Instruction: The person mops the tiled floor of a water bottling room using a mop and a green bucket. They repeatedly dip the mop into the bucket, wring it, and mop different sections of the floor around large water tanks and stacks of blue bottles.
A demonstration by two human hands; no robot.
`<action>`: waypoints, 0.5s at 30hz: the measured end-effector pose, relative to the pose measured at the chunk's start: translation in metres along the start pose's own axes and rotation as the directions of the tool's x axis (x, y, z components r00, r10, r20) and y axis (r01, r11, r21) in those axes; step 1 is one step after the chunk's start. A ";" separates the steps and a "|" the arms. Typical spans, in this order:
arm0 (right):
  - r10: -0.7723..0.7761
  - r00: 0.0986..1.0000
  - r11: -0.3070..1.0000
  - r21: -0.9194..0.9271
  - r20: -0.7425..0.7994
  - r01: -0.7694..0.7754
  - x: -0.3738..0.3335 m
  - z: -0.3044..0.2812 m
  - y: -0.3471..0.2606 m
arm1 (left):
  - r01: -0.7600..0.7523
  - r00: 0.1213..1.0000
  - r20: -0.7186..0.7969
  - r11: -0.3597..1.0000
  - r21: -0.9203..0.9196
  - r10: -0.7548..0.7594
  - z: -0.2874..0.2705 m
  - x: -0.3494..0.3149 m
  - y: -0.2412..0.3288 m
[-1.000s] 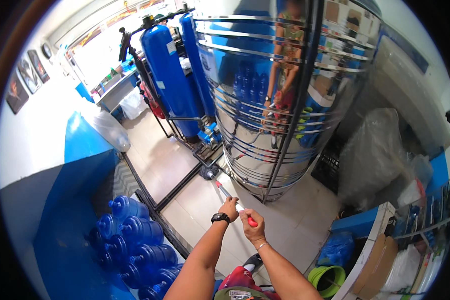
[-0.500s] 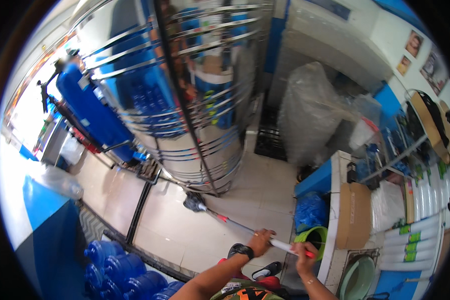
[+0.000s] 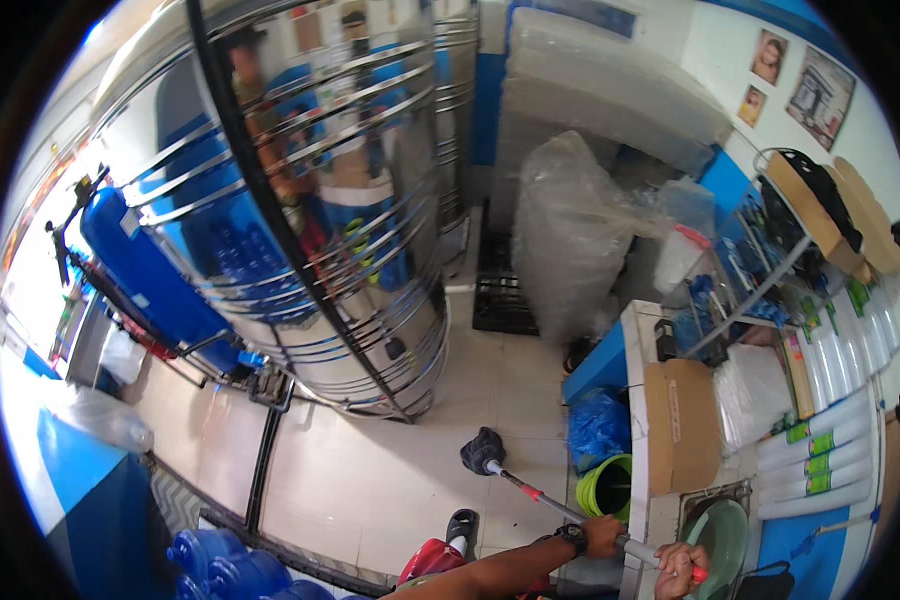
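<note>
A mop with a dark grey head (image 3: 481, 451) rests on the pale tiled floor (image 3: 370, 480), to the right of the big shiny steel tank (image 3: 410, 330). Its pale handle (image 3: 558, 507), with a red band low down, slants back toward me. My left hand (image 3: 602, 537), with a dark watch at the wrist, is closed round the middle of the handle. Near the red-tipped end, my right hand (image 3: 678, 570) grips the same handle. Below the mop head, a foot in a black slipper (image 3: 461, 524) stands on the tiles.
A green bucket (image 3: 604, 488) and blue plastic bag (image 3: 598, 428) sit beside the tiled counter (image 3: 638, 400). The counter carries a cardboard box (image 3: 682, 428) and pale green basin (image 3: 718, 540). Blue water jugs (image 3: 240, 572) stand lower left; a blue cylinder tank (image 3: 150, 270) is at left.
The mop head has moved right, away from the foot of the steel tank. Both hands have shifted right with the handle still held, and my view has shifted too.
</note>
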State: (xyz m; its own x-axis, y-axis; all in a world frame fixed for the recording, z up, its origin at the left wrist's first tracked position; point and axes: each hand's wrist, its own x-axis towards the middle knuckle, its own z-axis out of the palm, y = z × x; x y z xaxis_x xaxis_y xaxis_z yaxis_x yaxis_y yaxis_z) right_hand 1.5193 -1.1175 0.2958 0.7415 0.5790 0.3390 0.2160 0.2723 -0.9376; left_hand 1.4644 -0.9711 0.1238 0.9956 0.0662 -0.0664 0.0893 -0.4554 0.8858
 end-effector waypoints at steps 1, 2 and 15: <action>-0.011 0.999 0.998 0.068 0.043 0.008 0.006 0.004 0.006 | 0.033 0.999 -0.039 0.999 -0.003 -0.033 -0.001 -0.006 -0.004; 0.011 0.995 0.995 0.097 0.099 -0.021 0.012 0.010 0.012 | 0.089 0.994 -0.068 0.996 -0.010 -0.089 -0.005 -0.013 -0.010; 0.079 0.771 0.957 0.170 0.631 -0.237 -0.049 0.312 0.155 | 0.641 0.374 -0.765 0.742 -0.194 -0.524 -0.129 -0.294 -0.200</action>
State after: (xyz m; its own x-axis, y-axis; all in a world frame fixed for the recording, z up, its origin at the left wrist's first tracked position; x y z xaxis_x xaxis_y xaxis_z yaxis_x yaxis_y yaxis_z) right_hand 1.3183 -0.8641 0.1582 0.1878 0.9534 0.2362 -0.0769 0.2541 -0.9641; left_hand 1.1504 -0.7851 0.0249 0.3041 0.9427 -0.1372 0.6992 -0.1230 0.7042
